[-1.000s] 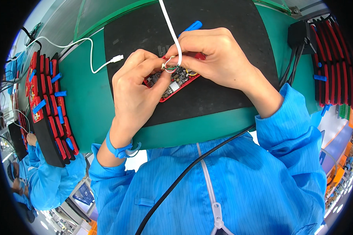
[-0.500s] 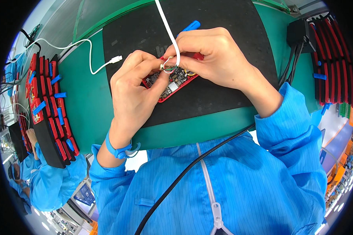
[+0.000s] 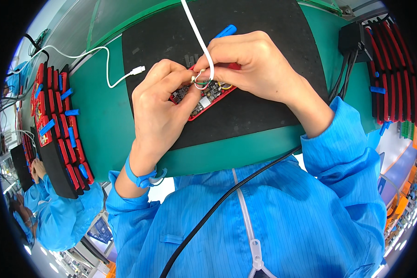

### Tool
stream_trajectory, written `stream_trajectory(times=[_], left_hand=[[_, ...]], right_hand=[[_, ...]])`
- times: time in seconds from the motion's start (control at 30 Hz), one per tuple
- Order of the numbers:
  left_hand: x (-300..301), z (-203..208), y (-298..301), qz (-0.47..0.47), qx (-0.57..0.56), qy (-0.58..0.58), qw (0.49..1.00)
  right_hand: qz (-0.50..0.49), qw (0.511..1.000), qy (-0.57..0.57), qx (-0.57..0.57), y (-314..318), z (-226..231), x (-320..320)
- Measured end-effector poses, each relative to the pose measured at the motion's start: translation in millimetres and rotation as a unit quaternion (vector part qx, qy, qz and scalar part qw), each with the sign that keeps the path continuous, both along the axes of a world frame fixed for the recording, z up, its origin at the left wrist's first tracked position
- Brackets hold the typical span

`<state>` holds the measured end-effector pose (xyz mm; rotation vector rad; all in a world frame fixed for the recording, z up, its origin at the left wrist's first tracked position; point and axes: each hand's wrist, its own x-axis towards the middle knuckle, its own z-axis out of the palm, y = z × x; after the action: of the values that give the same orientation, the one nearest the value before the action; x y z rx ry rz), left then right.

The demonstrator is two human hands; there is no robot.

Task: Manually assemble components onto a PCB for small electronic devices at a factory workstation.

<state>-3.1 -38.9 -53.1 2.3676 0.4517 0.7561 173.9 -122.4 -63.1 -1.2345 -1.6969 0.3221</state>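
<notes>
Red rectangular circuit board (image 3: 203,98) flat on black rubbery bench mat (image 3: 264,116), mid-bench, between both hands. Left hand (image 3: 160,109) curled over board's left end, fingertips pinched on small thin wires at top edge. Right hand (image 3: 250,65) closed, pinching white flat cable (image 3: 200,34) at the same spot. Looks mid-way: wires gathered, not visibly seated. Matte mat, glossy board, smooth cable. Red boards racked in black tray (image 3: 55,125) left.

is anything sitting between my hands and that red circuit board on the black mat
Nothing visible does. The left hand and the right hand are both already on the red circuit board, fingertips meeting at the thin wires over it. The white cable runs down into that pinch without blocking either hand.
</notes>
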Motion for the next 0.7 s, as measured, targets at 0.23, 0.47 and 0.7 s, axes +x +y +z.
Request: stream_trajectory(times=[0.23,0.47,0.7], left_hand=[[2.3,2.9,-0.9,0.009,0.014,0.013,1.0],[2.9,-4.0,5.2,-0.016,0.063,-0.038,0.997],[3.5,-12.2,5.0,0.015,0.03,0.012,0.999]], right_hand=[[0.03,0.999,-0.008,-0.008,2.3,1.5,2.1],[-0.009,0.994,-0.042,-0.1,-4.9,13.9,4.1],[0.012,0.991,-0.009,-0.132,-3.2,10.5,1.5]])
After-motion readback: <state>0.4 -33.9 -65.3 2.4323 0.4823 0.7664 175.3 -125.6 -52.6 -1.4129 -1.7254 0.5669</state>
